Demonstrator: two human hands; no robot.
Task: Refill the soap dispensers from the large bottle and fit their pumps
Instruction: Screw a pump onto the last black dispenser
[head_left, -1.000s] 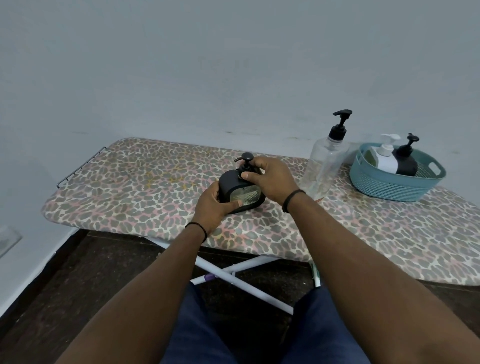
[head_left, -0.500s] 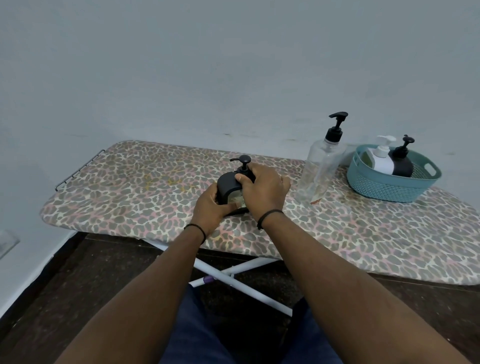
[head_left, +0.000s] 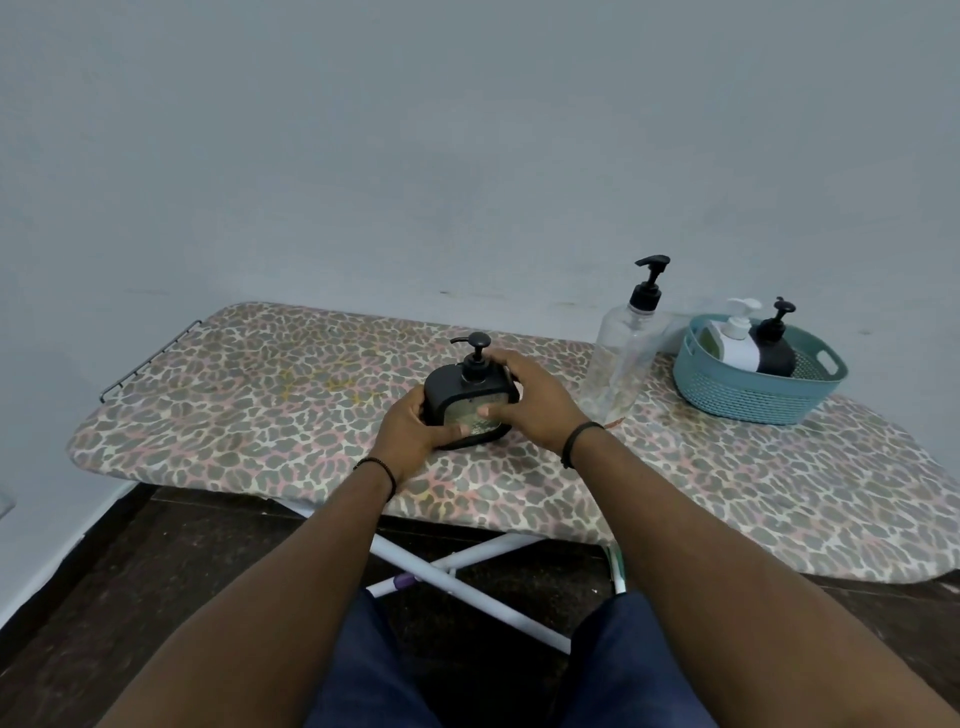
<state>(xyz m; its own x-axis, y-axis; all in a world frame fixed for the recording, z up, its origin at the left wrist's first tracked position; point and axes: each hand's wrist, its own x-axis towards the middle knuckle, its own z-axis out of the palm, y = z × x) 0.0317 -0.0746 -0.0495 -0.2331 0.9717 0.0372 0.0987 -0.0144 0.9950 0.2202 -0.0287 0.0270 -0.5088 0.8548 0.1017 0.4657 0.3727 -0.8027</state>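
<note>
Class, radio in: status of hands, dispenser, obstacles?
Left hand and right hand grip square black soap dispenser. Pump on. Clear tall bottle beside; nothing blocking.

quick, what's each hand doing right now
left hand: closed on the black soap dispenser
right hand: closed on the same dispenser

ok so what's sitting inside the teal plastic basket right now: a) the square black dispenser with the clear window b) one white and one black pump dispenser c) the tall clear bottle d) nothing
b: the teal plastic basket holds a white pump dispenser and a black pump dispenser side by side; the tall clear bottle stands on the board beside it.
</note>
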